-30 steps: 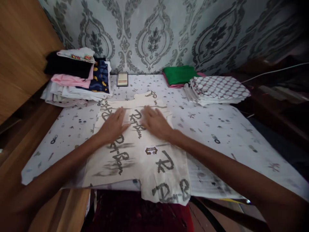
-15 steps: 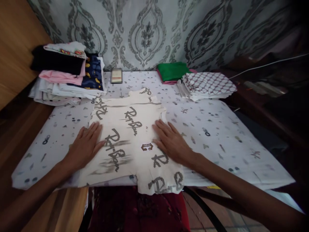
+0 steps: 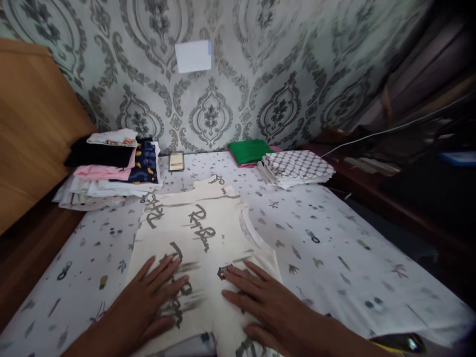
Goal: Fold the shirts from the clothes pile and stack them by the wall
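A cream garment (image 3: 208, 218) with dark brush-style lettering lies spread on the cloth-covered table, its lower part running out of the frame. My left hand (image 3: 154, 295) rests flat on its left side, fingers apart over the lettering. On the right, my right hand (image 3: 256, 297) lies with spread fingers on the fabric, its fingertips partly covering a small brown emblem (image 3: 224, 271). Neither hand grips anything.
A stack of folded clothes (image 3: 111, 168) sits at the back left beside a small card-like box (image 3: 176, 161). Folded green cloth (image 3: 251, 151) and a folded patterned cloth (image 3: 297, 166) lie at the back right. A white cable (image 3: 390, 124) crosses the right side. The patterned wall stands behind.
Both hands have slid over the garment toward me; the right now partly covers the emblem. The view has tilted up, showing more wall and a pale rectangle on it.
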The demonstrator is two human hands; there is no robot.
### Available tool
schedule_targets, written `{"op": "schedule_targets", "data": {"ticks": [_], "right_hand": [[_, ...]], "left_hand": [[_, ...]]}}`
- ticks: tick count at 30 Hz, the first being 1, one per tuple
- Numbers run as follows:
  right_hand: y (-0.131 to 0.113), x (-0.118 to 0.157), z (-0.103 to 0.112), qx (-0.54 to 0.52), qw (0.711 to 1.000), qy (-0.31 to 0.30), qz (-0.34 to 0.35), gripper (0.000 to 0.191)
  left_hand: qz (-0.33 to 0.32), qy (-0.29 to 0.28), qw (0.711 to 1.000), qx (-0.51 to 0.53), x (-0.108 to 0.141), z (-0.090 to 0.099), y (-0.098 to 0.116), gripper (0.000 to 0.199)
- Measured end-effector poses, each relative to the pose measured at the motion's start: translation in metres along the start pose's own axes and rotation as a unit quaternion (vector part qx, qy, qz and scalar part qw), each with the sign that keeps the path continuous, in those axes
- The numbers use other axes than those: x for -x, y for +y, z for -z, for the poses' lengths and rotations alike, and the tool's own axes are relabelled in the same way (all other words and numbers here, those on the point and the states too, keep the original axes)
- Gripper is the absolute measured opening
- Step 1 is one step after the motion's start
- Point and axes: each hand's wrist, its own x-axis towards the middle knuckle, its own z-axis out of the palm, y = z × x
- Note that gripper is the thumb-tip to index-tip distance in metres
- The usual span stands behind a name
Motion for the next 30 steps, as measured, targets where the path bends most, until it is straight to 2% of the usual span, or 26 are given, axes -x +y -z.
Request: {"op": "schedule_targets", "data": {"ticks": [3,5,7,10,12,14,15,17,20,22,25,27,30], "right_hand": [[0.005,-0.001,0.007,0.004,1.0,0.01,-0.001,0.058],[0.012,-0.01,0.008,0.005,1.0,0.028,0.002,0.047],[0.026,-0.029,0.008,0.005,0.998,0.059,0.011,0.032],[0.064,-0.076,0.014,0.009,0.993,0.12,-0.009,0.029],[0.097,-0.113,0.027,0.011,0.979,0.171,-0.114,0.029],[0.132,-0.149,0.044,0.008,0.941,0.183,-0.286,0.03],[0.148,-0.165,0.053,0.012,0.926,0.189,-0.327,0.034],[0.174,-0.192,0.066,0.012,0.906,0.19,-0.377,0.04],[0.201,-0.217,0.076,-0.005,0.888,0.179,-0.423,0.046],[0.211,-0.226,0.077,-0.024,0.88,0.173,-0.441,0.045],[0.217,-0.23,0.08,-0.056,0.876,0.177,-0.444,0.024],[0.215,-0.228,0.084,-0.078,0.878,0.194,-0.431,0.01],[0.204,-0.217,0.091,-0.113,0.88,0.232,-0.398,0.011]], "left_hand": [[0.036,0.019,0.999,-0.032,0.01,-0.009,-0.019,0.07],[0.061,0.023,0.997,-0.049,0.011,-0.013,-0.034,0.069],[0.081,0.021,0.995,-0.061,0.004,-0.016,-0.051,0.066],[0.111,0.023,0.992,-0.06,-0.021,-0.018,-0.081,0.06],[0.141,0.032,0.988,-0.051,-0.044,-0.018,-0.103,0.056],[0.173,0.041,0.983,-0.042,-0.067,-0.017,-0.123,0.054],[0.188,0.044,0.98,-0.039,-0.078,-0.016,-0.132,0.053],[0.207,0.046,0.977,-0.034,-0.096,-0.014,-0.146,0.051],[0.22,0.053,0.973,-0.034,-0.114,-0.013,-0.161,0.047],[0.224,0.06,0.972,-0.039,-0.121,-0.013,-0.169,0.044],[0.224,0.058,0.972,-0.035,-0.126,-0.007,-0.177,0.036],[0.227,0.051,0.972,-0.006,-0.127,0.0,-0.179,0.028],[0.24,0.064,0.968,0.04,-0.126,0.015,-0.175,0.017]]}}
